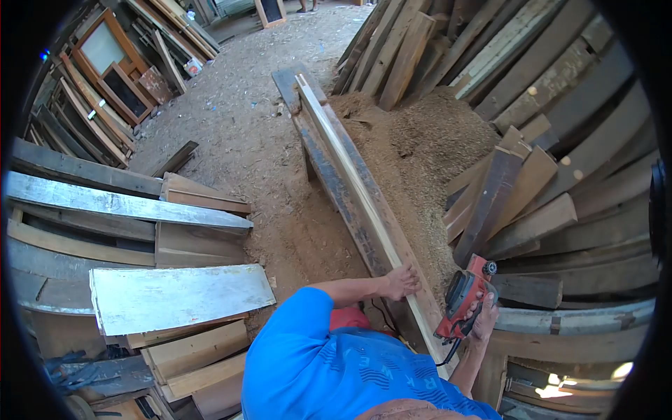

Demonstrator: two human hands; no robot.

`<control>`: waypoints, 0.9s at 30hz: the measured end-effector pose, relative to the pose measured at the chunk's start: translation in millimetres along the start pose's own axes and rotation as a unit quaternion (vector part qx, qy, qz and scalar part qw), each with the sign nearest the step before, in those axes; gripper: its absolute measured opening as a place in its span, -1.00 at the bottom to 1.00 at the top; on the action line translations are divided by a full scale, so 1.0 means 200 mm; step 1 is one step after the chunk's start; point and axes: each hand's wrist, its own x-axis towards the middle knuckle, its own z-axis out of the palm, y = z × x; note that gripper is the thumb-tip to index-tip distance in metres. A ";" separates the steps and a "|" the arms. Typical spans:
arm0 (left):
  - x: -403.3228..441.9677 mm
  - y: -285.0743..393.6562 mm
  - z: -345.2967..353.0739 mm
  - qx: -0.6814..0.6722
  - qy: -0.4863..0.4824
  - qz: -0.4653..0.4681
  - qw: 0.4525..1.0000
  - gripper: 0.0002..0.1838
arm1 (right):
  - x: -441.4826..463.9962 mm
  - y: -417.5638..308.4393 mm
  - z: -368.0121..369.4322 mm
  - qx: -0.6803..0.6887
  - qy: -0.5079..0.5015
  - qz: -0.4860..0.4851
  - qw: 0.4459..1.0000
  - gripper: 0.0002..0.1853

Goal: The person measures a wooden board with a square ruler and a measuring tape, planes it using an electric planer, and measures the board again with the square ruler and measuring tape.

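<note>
A long, pale strip of wood (343, 157) lies lengthwise on a narrow, worn wooden bench (360, 241). My left hand (400, 281) is closed over the strip near my body, its fingers curled on the wood. On the right, my right hand (484, 318) is wrapped around the handle of a red electric planer (458, 297). The planer is tilted on its side beside the near end of the strip. A black cord (451, 352) runs from it towards my body. Whether the planer touches the wood, I cannot tell.
A large heap of wood shavings (437, 133) lies right of the bench. Stacked planks (528, 175) lean along the right side. White-painted boards (182, 297) and more timber lie on the left. Wooden frames (108, 59) stand at the far left, and a person's feet (306, 10) show at the back.
</note>
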 end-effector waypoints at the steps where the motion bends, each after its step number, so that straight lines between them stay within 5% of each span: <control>1: 0.05 0.04 -0.03 0.002 -0.032 -0.002 0.999 -0.26 | -0.05 -0.02 -0.05 0.008 0.008 -0.003 1.000 -0.51; 3: 0.04 0.04 -0.41 -0.027 -0.112 -0.002 0.993 -0.22 | -0.14 -0.02 -0.18 0.016 0.010 -0.004 1.000 -0.52; 14: 0.27 0.03 -0.38 -0.014 -0.138 -0.045 0.989 -0.05 | -0.49 0.11 -0.74 0.015 0.036 -0.010 0.999 -0.52; 20: 0.25 0.06 -0.50 0.006 -0.135 -0.039 0.990 -0.15 | -0.61 0.20 -0.80 0.036 0.126 -0.020 0.991 -0.53; 27: 0.34 -0.01 -0.46 -0.001 -0.208 -0.014 0.978 -0.02 | -0.68 0.32 -0.77 0.035 0.231 -0.026 0.972 -0.54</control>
